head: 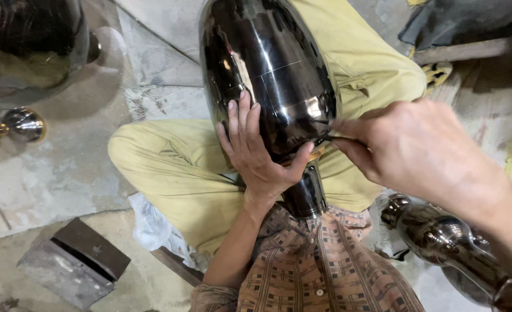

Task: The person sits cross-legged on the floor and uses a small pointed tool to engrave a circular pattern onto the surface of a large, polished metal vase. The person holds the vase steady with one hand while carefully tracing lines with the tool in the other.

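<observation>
Vase (267,63) across lap; left hand (256,153) fingers spread on belly; right hand (406,144) fingers pinching thin tool (324,138) at lower edge.

No labels, signs or screens show anywhere. The one thing close to packaging is a crumpled clear plastic bag (152,228) — whitish and wrinkled — lying on the floor beside the bent knee in yellow-green trousers (169,167), partly tucked under the leg.
</observation>
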